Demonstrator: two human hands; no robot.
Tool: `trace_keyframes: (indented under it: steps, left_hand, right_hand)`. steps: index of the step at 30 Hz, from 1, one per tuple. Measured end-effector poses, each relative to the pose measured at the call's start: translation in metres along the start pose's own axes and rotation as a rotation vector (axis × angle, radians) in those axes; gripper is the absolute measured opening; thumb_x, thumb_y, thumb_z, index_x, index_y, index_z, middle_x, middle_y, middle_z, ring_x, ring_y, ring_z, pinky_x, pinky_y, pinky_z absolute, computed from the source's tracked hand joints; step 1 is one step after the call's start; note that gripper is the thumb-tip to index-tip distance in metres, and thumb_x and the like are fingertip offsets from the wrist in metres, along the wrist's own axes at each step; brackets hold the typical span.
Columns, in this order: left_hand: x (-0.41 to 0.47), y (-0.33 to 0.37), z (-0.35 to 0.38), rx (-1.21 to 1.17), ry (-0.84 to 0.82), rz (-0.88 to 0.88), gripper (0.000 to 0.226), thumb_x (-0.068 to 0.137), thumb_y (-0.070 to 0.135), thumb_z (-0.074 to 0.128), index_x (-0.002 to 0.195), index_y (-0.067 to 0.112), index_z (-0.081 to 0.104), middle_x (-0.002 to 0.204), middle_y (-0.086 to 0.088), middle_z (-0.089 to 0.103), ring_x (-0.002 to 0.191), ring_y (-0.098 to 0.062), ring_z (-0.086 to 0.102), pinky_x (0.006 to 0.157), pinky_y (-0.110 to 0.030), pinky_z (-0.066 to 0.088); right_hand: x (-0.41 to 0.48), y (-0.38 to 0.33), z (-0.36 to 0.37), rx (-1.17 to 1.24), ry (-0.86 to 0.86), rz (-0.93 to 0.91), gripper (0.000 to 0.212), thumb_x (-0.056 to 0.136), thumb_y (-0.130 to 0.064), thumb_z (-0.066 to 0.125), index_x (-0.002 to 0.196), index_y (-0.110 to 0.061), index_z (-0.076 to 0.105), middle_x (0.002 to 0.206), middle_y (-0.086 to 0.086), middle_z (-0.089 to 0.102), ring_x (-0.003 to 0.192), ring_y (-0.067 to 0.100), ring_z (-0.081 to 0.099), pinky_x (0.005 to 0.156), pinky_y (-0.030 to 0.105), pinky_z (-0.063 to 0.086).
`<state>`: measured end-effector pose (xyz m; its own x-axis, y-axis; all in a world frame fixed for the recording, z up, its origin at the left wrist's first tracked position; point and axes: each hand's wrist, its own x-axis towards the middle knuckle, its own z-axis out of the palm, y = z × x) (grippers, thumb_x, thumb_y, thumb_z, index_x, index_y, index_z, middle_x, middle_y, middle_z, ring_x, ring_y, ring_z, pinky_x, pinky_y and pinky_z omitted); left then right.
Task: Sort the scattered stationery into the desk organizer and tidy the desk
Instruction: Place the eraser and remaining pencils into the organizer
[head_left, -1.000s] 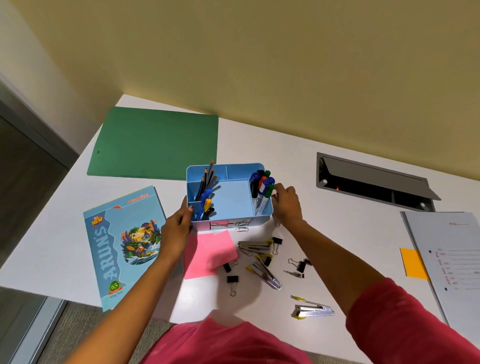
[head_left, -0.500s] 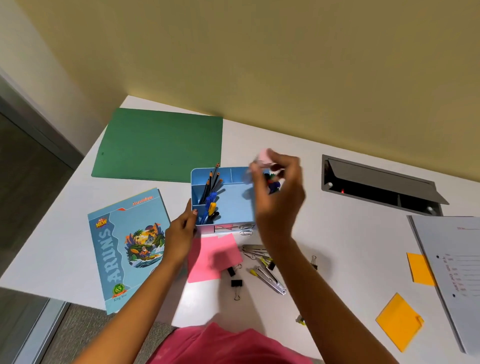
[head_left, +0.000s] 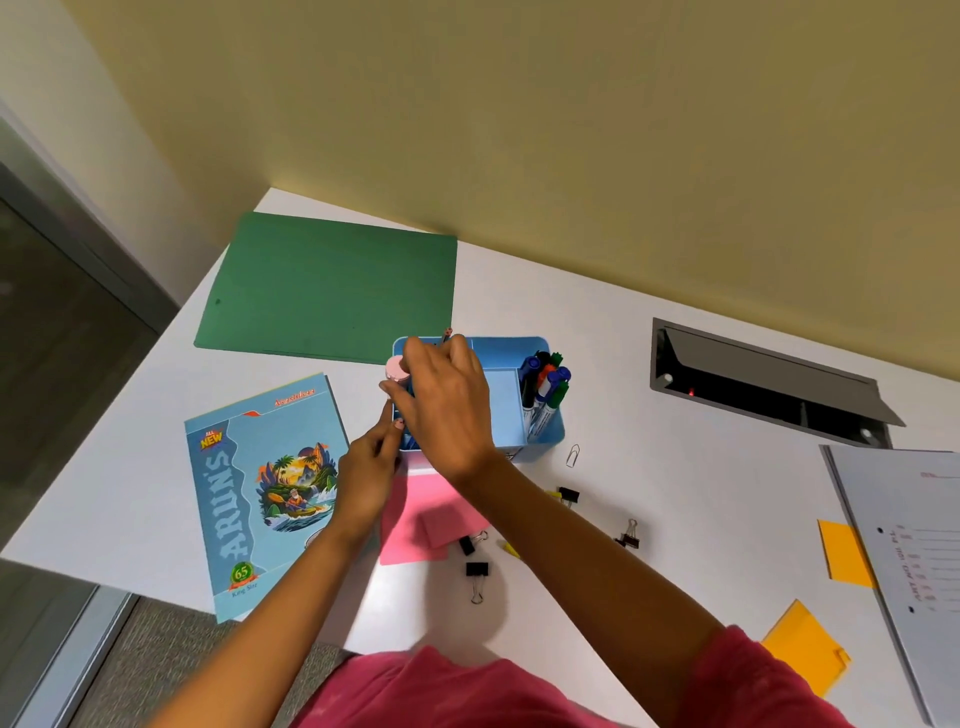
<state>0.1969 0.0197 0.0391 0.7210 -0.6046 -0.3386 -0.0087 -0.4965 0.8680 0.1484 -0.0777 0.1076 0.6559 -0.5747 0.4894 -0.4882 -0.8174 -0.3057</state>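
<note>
The right hand (head_left: 448, 402) pinched a pink piece (head_left: 397, 369) (light, likely rubbery; hold its sides), the organizer (head_left: 543, 441) below it gripped by the left hand (head_left: 363, 470).

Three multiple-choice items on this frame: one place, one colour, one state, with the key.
1. Where do the markers stand? A) in the organizer's right end B) on the notebook C) on the grey file
2. What colour is the folder beyond the organizer? A) red B) green C) black
3. What is the right hand doing? A) lying flat on the desk B) writing C) pinching a small pink object over the organizer
1A: they stand upright in its right compartment. 2B: its cover is green. 3C: its fingers pinch the object above the left end.
</note>
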Motion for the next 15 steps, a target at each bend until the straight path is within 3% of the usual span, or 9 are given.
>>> trace_keyframes:
  steps: [6, 11, 15]
  left_hand:
    - [0.0019, -0.0013, -0.0002, 0.004, 0.004, 0.006, 0.043, 0.100, 0.039, 0.041, 0.080, 0.009, 0.063, 0.073, -0.016, 0.064, 0.072, -0.033, 0.059, 0.061, -0.044, 0.044]
    - [0.0014, -0.0006, 0.0007, 0.001, 0.000, 0.001, 0.036, 0.100, 0.038, 0.041, 0.091, 0.016, 0.068, 0.086, -0.010, 0.069, 0.084, -0.031, 0.064, 0.074, -0.049, 0.052]
    - [0.0025, -0.0029, 0.0012, 0.007, -0.008, 0.026, 0.032, 0.100, 0.039, 0.040, 0.097, 0.022, 0.067, 0.079, -0.007, 0.066, 0.077, -0.028, 0.061, 0.066, -0.039, 0.048]
  right_hand:
    - [0.0048, 0.0000, 0.0010, -0.102, -0.018, -0.001, 0.026, 0.079, -0.033, 0.072, 0.088, -0.014, 0.057, 0.072, 0.001, 0.062, 0.078, 0.026, 0.047, 0.068, 0.034, 0.038]
    - [-0.0002, -0.0009, -0.0003, -0.164, -0.008, 0.047, 0.023, 0.080, -0.032, 0.070, 0.090, -0.015, 0.058, 0.074, 0.002, 0.061, 0.078, 0.025, 0.048, 0.068, 0.033, 0.038]
    - [-0.0043, 0.0027, -0.0004, -0.225, -0.043, 0.061, 0.024, 0.078, -0.030, 0.072, 0.090, -0.015, 0.057, 0.072, 0.002, 0.061, 0.074, 0.025, 0.047, 0.066, 0.034, 0.040]
